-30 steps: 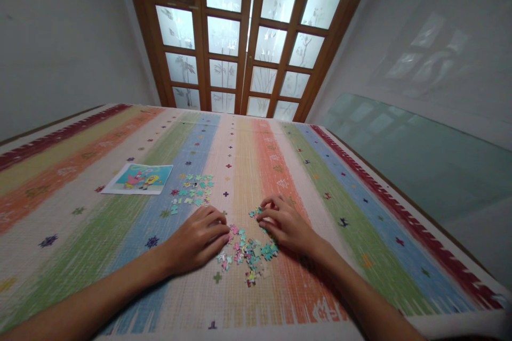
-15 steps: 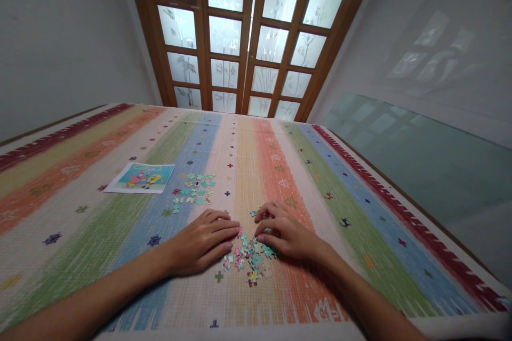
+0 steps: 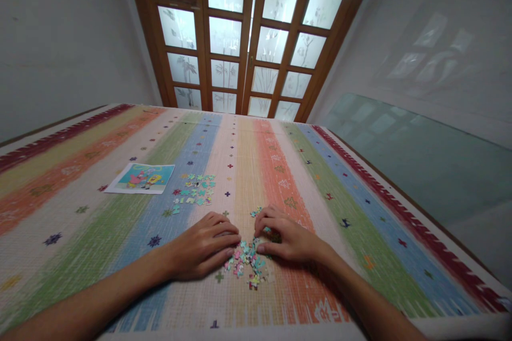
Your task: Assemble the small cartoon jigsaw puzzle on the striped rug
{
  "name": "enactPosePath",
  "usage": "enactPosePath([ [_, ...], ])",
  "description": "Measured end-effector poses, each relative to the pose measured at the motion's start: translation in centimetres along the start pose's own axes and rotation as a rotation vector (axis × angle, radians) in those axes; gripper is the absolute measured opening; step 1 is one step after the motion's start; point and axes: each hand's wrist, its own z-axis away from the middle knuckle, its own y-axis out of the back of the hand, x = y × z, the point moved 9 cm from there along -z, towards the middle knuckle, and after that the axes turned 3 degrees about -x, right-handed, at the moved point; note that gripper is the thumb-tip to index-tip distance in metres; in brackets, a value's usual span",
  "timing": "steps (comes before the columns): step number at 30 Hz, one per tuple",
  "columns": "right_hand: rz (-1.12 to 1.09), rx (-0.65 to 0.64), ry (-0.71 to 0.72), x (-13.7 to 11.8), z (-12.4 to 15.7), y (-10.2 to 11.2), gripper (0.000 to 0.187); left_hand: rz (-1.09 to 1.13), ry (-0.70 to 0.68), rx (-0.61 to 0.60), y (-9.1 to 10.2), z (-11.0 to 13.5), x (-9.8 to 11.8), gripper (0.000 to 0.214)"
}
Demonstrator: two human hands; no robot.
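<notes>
A small heap of loose jigsaw puzzle pieces [image 3: 247, 262], mostly teal, pink and yellow, lies on the striped cloth between my hands. My left hand [image 3: 205, 245] rests palm down at the heap's left side, its fingers stretched out and the tips touching the edge pieces. On the other side my right hand [image 3: 287, 235] arches with bent, parted fingers. Several pieces show under its palm, and its thumb touches the heap. Nothing is visibly gripped in either hand. Just beyond the right fingertips a few more puzzle pieces [image 3: 256, 212] lie flat.
Beyond my left hand, several puzzle pieces [image 3: 197, 189] are spread in loose rows. A picture sheet [image 3: 147, 178] with a pink and a yellow cartoon figure lies left of them. The striped tablecloth [image 3: 132, 256] covers the table. A glass-paned wooden door [image 3: 245, 64] stands at the back.
My right hand has shifted slightly down and its thumb now covers part of the heap's right side. The pieces have been pushed closer together. My left hand has barely moved.
</notes>
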Motion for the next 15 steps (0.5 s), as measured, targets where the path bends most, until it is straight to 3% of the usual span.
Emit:
enactPosePath([
  [5, -0.072, 0.001, -0.044, 0.3, 0.08, -0.18, 0.006, 0.001, -0.014, -0.011, -0.32, 0.16, -0.11, 0.028],
  [15, -0.187, 0.004, -0.067, -0.06, 0.18, -0.08, 0.011, 0.059, 0.004, -0.022, -0.34, 0.04, 0.35, 0.032],
])
